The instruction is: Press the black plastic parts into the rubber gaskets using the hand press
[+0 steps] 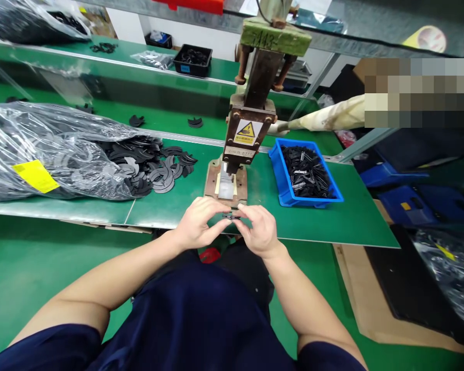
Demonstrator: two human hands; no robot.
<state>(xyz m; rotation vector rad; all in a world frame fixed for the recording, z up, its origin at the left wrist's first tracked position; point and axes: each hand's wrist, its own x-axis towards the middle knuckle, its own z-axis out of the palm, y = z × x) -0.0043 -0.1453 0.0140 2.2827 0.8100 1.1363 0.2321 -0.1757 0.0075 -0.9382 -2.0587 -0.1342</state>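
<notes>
A small black part (231, 217) sits pinched between the fingertips of the left hand (196, 222) and the right hand (260, 230), at the worktop's (351, 216) front edge, just before the press (251, 129). Right of the press, a blue bin (282, 180) holds a heap of small black pieces. Toward the left edge, a clear bag (42, 149) spills flat black C-shaped rings (154, 167) onto the worktop.

small black part (231, 217) mostly hidden by fingers (216, 214)
</notes>
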